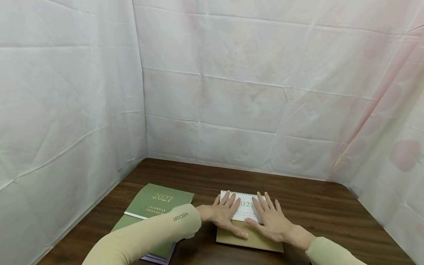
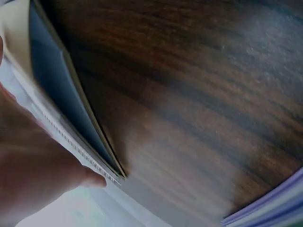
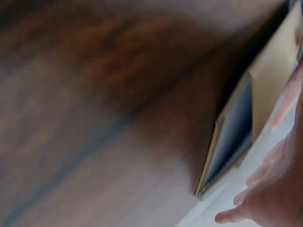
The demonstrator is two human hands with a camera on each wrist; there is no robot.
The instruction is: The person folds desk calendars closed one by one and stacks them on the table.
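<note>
A small desk calendar point(image 1: 245, 207) lies on the table, its white page marked 2027 above a tan lower part point(image 1: 258, 243). My left hand point(image 1: 221, 214) rests on its left side with straight, spread fingers. On the right side my right hand point(image 1: 274, 223) lies the same way, thumb pointing inward. Both palms face down, covering parts of the page and its print. From the side, the left wrist view shows a gap in the calendar point(image 2: 71, 94) beneath the hand. A similar gap shows under the calendar's tan cover point(image 3: 272, 90) in the right wrist view.
Left of the hands lies a larger green 2027 calendar point(image 1: 155, 198) with a white band point(image 1: 135, 215) and purple lower edges point(image 1: 155, 260); my left forearm passes over it. The dark wooden table point(image 1: 318, 206) meets pale curtains point(image 1: 212, 110) behind and at both sides.
</note>
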